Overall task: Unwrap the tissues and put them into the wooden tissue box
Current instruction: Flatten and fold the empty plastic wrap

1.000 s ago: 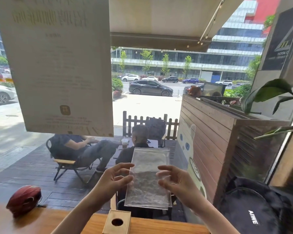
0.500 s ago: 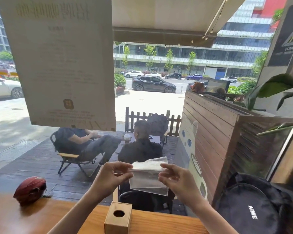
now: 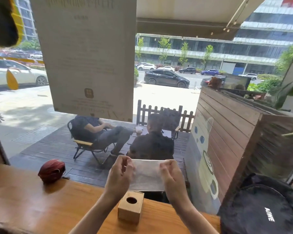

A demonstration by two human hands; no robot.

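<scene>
- Tissues: the pack of tissues (image 3: pixel 146 174) is the thing of the task, but I begin from the largest thing around it. The landmark for all places here is the wooden tissue box (image 3: pixel 131 206).
- The wooden counter (image 3: pixel 32 205) carries the box. It runs to the left and to the right of the box, along the window.
- A black bag (image 3: pixel 264 208) lies well to the right of the box, at the end of the counter.
- A dark red helmet (image 3: pixel 52 170) lies far to the left of the box and behind it, near the glass.
- The box itself stands upright, with a round hole in its top. Nothing comes out of the hole, so I judge it is not filled yet.
- The pack is held in the air just above and behind the box, not touching it. It looks pale and thin, stretched flat between the two hands. I cannot tell whether the wrap is already torn.
- The left hand (image 3: pixel 119 176) pinches the left edge of the pack, fingers closed on it.
- The right hand (image 3: pixel 172 177) pinches the right edge in the same way.
- Step in hand, as I judge: the unwrapping, with both hands pulling the wrap apart.
- The next move calls for opening the film fully, taking the tissues out, then opening the box, because the hole seems too small for the whole stack.
</scene>
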